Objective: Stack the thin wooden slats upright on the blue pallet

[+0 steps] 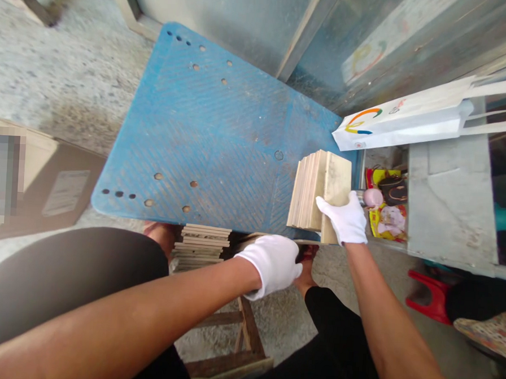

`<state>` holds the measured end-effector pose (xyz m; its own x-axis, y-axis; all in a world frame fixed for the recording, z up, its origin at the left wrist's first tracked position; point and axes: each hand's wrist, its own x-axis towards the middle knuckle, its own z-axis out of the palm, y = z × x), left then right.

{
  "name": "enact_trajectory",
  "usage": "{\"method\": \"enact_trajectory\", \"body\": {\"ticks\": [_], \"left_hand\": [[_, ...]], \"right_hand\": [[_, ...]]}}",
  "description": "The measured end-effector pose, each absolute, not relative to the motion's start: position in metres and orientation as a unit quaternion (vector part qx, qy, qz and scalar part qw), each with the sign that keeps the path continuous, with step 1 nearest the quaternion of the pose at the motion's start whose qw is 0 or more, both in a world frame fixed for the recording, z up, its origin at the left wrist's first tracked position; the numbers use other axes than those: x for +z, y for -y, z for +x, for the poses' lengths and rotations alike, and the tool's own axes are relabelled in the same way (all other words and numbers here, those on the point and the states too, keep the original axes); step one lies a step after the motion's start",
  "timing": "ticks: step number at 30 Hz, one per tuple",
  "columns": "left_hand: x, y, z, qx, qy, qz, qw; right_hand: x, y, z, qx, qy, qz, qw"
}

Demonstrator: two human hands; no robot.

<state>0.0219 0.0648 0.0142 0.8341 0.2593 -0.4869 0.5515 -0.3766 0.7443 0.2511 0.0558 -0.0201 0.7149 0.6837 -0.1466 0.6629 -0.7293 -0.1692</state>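
Observation:
Both hands wear white gloves. My right hand (343,218) grips a bundle of thin pale wooden boards (316,188), held on edge at the near right corner of a blue plastic pallet (205,130). My left hand (274,264) is lower and closer to me, curled over something dark and partly hidden near the pallet's front edge; what it holds is unclear. A flat stack of similar boards (201,245) lies below the pallet's near edge, left of my left hand.
A cardboard box (41,184) sits on the concrete floor at left. A white paper bag (409,121) rests on a grey box (451,200) at right, with colourful packets (385,205) beside it. A red stool (427,297) and a wooden frame (245,342) stand below.

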Motion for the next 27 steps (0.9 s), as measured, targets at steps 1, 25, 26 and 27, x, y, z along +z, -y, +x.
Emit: {"method": "enact_trajectory", "body": {"ticks": [1,25,26,27], "left_hand": [[0.016,-0.065,0.021,-0.156,-0.250,0.819,0.492],[0.023,-0.069,0.018,-0.247,-0.159,0.865,0.406],[0.023,-0.068,0.018,-0.247,-0.161,0.866,0.405],[0.023,-0.068,0.018,-0.245,-0.166,0.867,0.401]], "right_hand": [[-0.023,-0.059,0.252,0.097,0.361,-0.926,0.047],[-0.051,-0.058,0.264,0.008,0.297,-0.939,0.175],[-0.052,-0.048,0.267,0.002,0.292,-0.936,0.199],[-0.053,-0.036,0.269,0.004,0.287,-0.931,0.223]]}}
